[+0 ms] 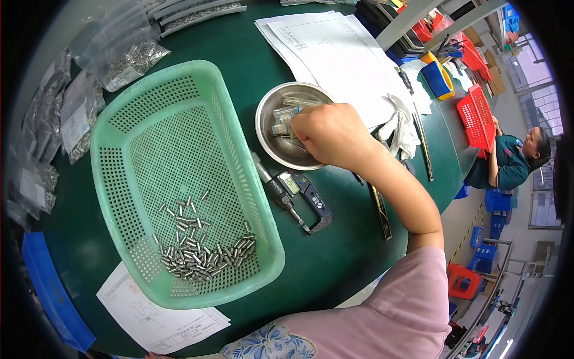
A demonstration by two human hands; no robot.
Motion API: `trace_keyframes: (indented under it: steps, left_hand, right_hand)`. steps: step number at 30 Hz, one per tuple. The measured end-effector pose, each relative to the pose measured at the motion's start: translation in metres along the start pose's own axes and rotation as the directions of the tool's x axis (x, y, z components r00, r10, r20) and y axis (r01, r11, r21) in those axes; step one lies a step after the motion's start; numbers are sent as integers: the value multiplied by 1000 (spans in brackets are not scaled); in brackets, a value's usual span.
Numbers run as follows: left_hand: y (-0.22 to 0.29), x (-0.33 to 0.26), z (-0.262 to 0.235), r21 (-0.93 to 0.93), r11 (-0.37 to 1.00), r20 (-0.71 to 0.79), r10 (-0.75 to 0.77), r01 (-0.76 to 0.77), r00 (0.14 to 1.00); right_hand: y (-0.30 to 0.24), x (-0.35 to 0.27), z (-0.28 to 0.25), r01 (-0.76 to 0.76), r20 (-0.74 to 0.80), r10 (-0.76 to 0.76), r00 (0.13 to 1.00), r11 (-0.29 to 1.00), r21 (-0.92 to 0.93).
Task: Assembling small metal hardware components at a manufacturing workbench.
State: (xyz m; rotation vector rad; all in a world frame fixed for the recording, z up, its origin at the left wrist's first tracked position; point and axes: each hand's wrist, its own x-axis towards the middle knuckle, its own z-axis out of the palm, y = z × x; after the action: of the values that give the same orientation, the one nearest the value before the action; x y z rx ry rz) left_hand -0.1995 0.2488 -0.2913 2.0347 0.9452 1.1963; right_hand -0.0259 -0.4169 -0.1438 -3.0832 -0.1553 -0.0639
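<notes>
My right hand (329, 133) reaches over a round steel bowl (268, 151) with its fingers curled down into it. The fingertips are partly hidden, so what they pinch, if anything, cannot be made out. Small clear containers (280, 128), some with blue parts, lie in the bowl beside the fingers. Just below the bowl rests a digital micrometer (299, 194). To the left stands a green perforated plastic basket (224, 131), with many short metal pins (200, 257) heaped toward its near end. A sliver of skin at the lower edge may be my left hand (156, 356); its fingers are hidden.
Bags of metal parts (128, 66) line the left and far left of the green table (335, 263). Paper drawings (335, 48) lie behind the bowl, another sheet (155, 317) under the basket. White gloves (402, 128) lie at right; a co-worker (511, 158) handles a red basket (476, 116).
</notes>
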Motion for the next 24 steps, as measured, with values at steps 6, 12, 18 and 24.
trace_keyframes:
  steps: [6, 12, 18, 24]
  left_hand:
    - [-8, 7, -6, -54, 997, -6, 51, -51, 999]
    - [-16, 5, 0, -122, 988, 5, 98, -97, 995]
    - [-22, 4, -1, -182, 973, 1, 146, -143, 989]
    - [-4, 6, 4, 88, 987, 41, -141, 137, 989]
  right_hand:
    - [-3, 0, -5, 41, 99, -46, 994, 998, 47]
    - [-3, 4, -2, 47, 160, -40, 986, 998, -36]
    - [-7, 11, 0, 40, 137, -35, 990, 998, -39]
    - [-6, 10, -15, 163, 188, -157, 969, 986, -16]
